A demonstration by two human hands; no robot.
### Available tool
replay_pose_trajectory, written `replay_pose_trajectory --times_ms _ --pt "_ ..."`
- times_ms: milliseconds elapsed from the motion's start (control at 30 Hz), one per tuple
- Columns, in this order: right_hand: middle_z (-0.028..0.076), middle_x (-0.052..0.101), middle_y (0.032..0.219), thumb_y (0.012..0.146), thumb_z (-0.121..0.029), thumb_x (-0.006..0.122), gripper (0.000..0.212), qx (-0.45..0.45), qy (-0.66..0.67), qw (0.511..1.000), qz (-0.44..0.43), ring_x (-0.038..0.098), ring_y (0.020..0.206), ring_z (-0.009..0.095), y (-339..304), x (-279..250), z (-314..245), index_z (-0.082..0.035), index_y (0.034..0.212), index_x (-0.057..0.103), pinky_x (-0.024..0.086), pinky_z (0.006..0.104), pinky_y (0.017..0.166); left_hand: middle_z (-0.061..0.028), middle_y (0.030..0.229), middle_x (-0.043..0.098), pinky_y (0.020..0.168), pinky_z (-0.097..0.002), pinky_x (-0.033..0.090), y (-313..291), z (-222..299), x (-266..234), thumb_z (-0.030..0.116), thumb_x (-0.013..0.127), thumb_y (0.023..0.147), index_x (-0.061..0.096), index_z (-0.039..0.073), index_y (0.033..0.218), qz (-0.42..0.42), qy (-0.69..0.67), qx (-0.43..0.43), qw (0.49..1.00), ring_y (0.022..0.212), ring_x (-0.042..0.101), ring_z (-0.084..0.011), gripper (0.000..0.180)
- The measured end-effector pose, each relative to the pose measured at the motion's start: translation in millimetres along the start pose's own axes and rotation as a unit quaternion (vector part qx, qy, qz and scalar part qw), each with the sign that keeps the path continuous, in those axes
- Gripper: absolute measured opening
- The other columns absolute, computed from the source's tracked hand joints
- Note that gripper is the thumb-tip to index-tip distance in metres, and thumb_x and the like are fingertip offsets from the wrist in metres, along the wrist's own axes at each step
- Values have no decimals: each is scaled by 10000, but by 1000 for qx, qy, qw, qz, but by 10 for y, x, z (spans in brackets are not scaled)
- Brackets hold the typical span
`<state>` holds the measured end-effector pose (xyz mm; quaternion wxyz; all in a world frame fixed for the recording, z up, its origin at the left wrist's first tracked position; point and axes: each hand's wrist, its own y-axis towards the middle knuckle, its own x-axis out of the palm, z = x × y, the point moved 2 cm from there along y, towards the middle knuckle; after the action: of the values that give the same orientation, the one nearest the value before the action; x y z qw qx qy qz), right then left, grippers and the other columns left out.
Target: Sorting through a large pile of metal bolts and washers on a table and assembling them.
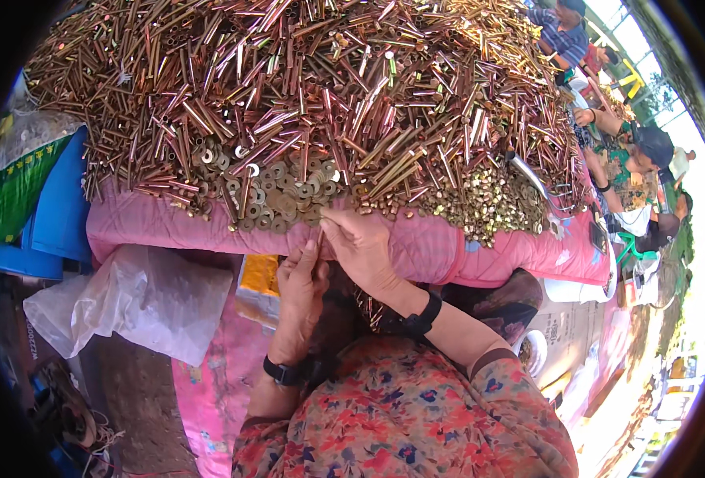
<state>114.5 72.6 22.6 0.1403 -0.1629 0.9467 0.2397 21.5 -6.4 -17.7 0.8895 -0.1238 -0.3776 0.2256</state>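
A great heap of copper-coloured metal tubes and long bolts (305, 80) covers the far part of a table draped in a pink quilted cloth (448, 251), filling most of the view from left to right. At the heap's near edge lie a patch of flat washers (277, 195) in the middle and a spread of brass-coloured nuts (488, 207) to the right. Left of the table sit blue sheeting (54, 215) and a crumpled clear plastic bag (129, 307); at the far right, other people (631, 155) work along the same table in daylight. Just before the cloth's near edge, the left hand (301, 291) pinches a thin bolt (319, 239) upright, and the right hand (360, 247) closes its fingertips on the bolt's top, just beside the washers.
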Motion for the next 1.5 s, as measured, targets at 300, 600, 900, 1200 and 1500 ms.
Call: replay_pose_trajectory --times_ms 300,600,900,1200,1500 --pt "160 597 720 800 -170 651 251 -91 -282 955 28 613 682 341 793 460 60 -12 949 526 494 413 600 24 543 488 369 -187 207 -32 307 -241 222 599 883 594 78 767 72 -29 61 995 396 323 -31 185" --pt "178 606 798 764 -76 638 241 35 -25 998 39 627 679 270 756 317 87 30 926 495 495 349 580 49 552 441 395 -188 183 -57 325 -199 189 620 860 570 100 693 121 23 85 989 425 303 -21 195" --pt "48 621 843 832 -69 625 161 259 361 896 9 608 712 114 141 -363 112 -18 966 552 503 236 633 69 551 442 416 -184 195 -68 167 78 105 688 796 614 82 695 -8 35 89 995 452 321 -7 128" --pt "69 638 817 828 -65 635 132 283 396 873 40 634 701 138 -114 -483 76 -6 922 564 532 249 630 44 633 525 489 -176 306 -173 70 166 90 645 817 636 34 782 -6 179 173 968 528 417 -28 67" --pt "47 646 816 813 -118 669 223 191 97 972 -101 605 705 101 -421 -333 34 29 965 601 486 244 612 -45 906 640 666 -217 473 -141 -152 408 140 604 875 623 0 1030 -67 18 28 997 774 601 -105 210"
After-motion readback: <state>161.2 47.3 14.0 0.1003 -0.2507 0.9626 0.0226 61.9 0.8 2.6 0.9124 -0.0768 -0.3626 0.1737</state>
